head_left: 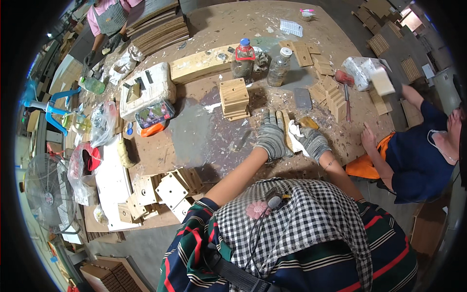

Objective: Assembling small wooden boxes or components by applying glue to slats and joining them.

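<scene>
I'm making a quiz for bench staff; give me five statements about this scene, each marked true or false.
The left hand and right hand both wear grey knit gloves. True.
Crumpled white material shows between the two hands. True.
The blue-capped bottle stands right of the white-capped bottle. False: the blue-capped bottle is left of the white-capped bottle.
The red-headed mallet lies right of both bottles. True.
The caged fan stands on the right. False: the caged fan is on the left.
</scene>
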{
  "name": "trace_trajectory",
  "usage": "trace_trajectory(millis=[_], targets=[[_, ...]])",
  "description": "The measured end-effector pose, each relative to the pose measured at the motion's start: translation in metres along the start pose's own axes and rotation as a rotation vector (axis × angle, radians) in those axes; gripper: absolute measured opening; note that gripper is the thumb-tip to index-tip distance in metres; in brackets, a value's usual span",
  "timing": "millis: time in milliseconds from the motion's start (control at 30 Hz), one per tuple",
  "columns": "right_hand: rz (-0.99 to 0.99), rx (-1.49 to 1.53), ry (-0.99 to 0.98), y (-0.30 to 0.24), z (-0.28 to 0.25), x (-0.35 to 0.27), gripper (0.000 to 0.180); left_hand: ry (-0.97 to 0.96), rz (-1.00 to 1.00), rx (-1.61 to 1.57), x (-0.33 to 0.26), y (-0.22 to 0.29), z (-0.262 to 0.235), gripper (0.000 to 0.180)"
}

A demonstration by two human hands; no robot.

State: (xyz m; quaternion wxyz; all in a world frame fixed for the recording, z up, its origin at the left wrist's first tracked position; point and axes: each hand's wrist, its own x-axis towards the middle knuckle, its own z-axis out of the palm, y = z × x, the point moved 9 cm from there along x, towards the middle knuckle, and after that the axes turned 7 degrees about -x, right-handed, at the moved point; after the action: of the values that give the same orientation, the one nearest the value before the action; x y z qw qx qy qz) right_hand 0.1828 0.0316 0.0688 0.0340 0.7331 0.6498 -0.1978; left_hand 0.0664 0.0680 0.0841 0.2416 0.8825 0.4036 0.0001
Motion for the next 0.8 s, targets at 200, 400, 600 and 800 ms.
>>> trace_trajectory(millis=[200, 400, 600, 800], targets=[[-0.085, -0.064, -0.092, 0.000, -0.006, -0.008, 0.053, 0.037, 0.025, 0.019, 0.003, -0.001, 0.006, 0.121], [0.068, 0.293, 0.224, -0.001, -0.053, 0.001, 0.041, 0.008, 0.040, 0.015, -0.001, 0.000, 0.003, 0.126], [0.005, 0.592, 0.367, -0.011, -0.054, 0.054, 0.043, 0.071, 0.054, 0.033, 0.009, -0.007, 0.014, 0.125], [0.079, 0.205, 0.371, -0.012, -0.030, 0.071, 0.038, -0.021, 0.097, 0.029, 0.001, 0.005, 0.002, 0.122]])
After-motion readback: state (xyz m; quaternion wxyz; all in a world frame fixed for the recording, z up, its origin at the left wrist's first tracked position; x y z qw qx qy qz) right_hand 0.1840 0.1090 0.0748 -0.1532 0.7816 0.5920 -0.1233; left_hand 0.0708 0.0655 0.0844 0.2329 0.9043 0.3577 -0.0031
